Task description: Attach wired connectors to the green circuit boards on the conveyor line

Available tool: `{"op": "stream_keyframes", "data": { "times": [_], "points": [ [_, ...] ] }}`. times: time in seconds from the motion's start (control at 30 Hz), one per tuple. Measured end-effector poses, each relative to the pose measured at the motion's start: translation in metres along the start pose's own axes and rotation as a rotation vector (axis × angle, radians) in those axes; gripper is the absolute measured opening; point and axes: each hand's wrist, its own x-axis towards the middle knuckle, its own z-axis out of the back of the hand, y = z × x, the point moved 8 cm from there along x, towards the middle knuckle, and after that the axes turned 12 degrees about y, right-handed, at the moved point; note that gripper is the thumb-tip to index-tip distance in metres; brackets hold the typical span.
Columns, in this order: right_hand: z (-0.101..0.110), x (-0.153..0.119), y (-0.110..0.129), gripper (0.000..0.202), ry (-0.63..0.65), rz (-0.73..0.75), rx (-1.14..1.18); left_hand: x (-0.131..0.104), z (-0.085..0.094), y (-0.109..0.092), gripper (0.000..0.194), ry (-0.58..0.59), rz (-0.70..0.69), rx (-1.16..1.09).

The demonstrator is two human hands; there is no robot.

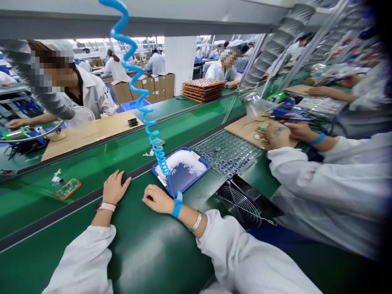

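Note:
My left hand (114, 187) rests palm down on the dark edge strip of the green belt, its fingers stretched out and nothing in it. Over the green worktop (147, 253), my right hand (159, 200) is closed, with fingers curled in towards the thumb and no object visible in them. A blue wrist strap (177, 204) sits on my right wrist, and a coiled blue cord (142, 98) hangs down to it. Just beyond this hand stands a blue tray (180, 175) of small white pieces. Left of my left hand, an orange-framed circuit board (69, 188) lies on the belt beside a small white part (56, 178).
Right of the tray lies a clear gridded tray (226, 153) with small blue-and-white parts; a black fan (245, 202) is nearer me. A co-worker's hands (280, 132) work at the right. Across the belt (101, 159), another person sits near stacked orange trays (202, 90) and cartons.

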Motion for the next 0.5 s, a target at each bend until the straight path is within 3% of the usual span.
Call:
{"op": "stream_keyframes", "data": {
  "times": [0.1,0.23,0.37,0.5],
  "points": [
    [-0.0002,0.0007,0.0006,0.014,0.007,0.005,-0.005,-0.0006,0.0104,0.0015,0.05,-0.085,0.004,0.016],
    [0.0004,0.0007,0.0024,0.015,0.01,0.012,-0.013,0.0003,0.0089,-0.0008,0.047,-0.026,-0.02,0.044],
    [-0.0007,0.0009,0.0027,0.015,0.029,-0.006,-0.03,-0.0009,0.0133,0.0008,0.047,-0.076,-0.011,0.032],
    [-0.0015,0.0022,0.0013,0.015,0.042,-0.016,-0.036,0.0063,0.0081,0.0023,0.046,0.013,-0.014,0.033]
  ]
}}
